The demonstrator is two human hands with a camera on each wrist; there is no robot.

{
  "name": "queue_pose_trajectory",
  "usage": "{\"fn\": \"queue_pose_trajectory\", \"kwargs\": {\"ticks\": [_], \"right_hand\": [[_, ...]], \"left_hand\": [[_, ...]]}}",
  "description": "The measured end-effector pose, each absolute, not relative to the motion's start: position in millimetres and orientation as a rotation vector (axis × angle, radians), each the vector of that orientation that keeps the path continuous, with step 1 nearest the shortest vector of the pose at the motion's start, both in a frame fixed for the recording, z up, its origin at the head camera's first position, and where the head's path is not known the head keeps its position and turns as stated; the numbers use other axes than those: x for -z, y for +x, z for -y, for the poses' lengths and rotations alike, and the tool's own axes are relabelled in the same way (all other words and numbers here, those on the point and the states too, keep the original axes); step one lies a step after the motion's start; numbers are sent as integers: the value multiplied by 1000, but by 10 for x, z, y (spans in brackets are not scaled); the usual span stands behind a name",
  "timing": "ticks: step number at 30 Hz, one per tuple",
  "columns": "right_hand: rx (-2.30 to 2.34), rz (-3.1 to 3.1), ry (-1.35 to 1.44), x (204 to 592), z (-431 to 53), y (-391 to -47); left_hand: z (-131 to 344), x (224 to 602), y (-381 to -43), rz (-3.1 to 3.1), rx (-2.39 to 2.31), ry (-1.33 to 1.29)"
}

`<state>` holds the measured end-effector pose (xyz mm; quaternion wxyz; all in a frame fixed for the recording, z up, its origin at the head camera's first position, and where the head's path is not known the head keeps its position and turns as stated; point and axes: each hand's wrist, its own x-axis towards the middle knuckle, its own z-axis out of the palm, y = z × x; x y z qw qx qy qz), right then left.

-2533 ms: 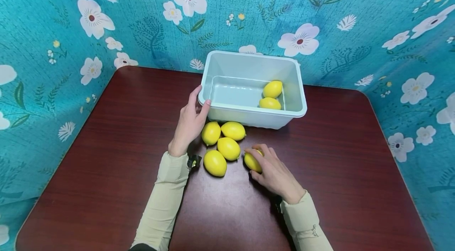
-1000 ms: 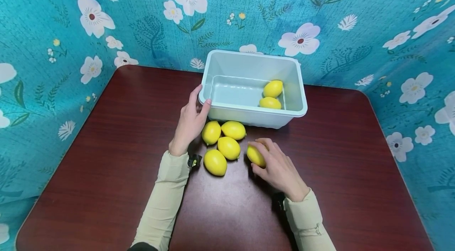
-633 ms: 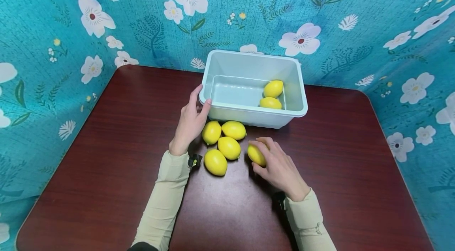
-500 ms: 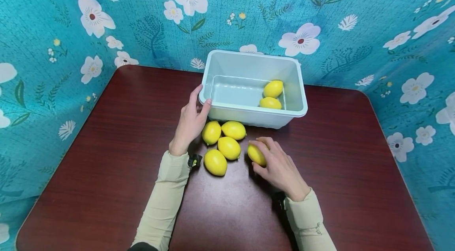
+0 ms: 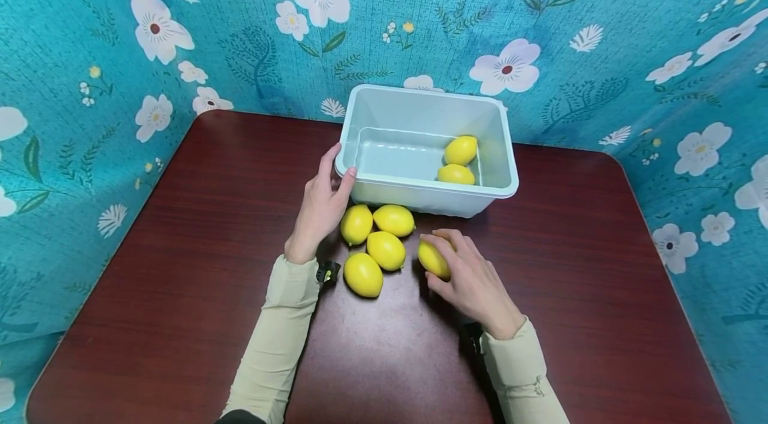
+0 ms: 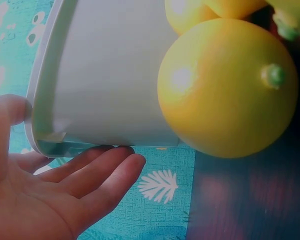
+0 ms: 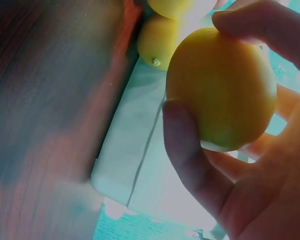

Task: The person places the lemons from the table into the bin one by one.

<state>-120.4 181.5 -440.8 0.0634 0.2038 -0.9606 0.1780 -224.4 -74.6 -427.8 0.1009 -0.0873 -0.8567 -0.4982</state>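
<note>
My right hand (image 5: 477, 287) holds a yellow lemon (image 5: 433, 260) low over the table, right of the other lemons. In the right wrist view, thumb and fingers curl round this lemon (image 7: 220, 90) from both sides. My left hand (image 5: 318, 211) grips the front left corner of a pale blue plastic bin (image 5: 429, 192). The left wrist view shows its thumb at the bin's rim (image 6: 34, 110) and the fingers along the end wall. Two lemons (image 5: 461, 151) lie inside the bin at its right end. Several more lemons (image 5: 387, 251) sit clustered in front of it, beside my left wrist.
The dark red-brown table (image 5: 180, 264) has rounded corners. Behind and on both sides hangs a teal floral cloth (image 5: 252, 31), with the bin standing close to it at the back edge.
My right hand has shifted slightly right and away from me, carrying the lemon a little farther from the cluster; lately it barely moves. My left hand and the bin stay put.
</note>
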Motion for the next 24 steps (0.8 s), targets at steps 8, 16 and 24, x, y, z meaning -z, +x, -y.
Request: {"fn": "queue_pose_trajectory", "kwargs": {"ticks": [8,16,24], "right_hand": [[-523,2887,617,4393,-1816,-1210],[-518,2865,646,4368,-1815,-1213],[-516,2852,631,4336,-1803,-1211]], "left_hand": [[745,4278,-2251,2526,1470,-257],[744,4264,-2243,2527,1469,-257],[740,4258,-2235,2530,1462,-253]]}}
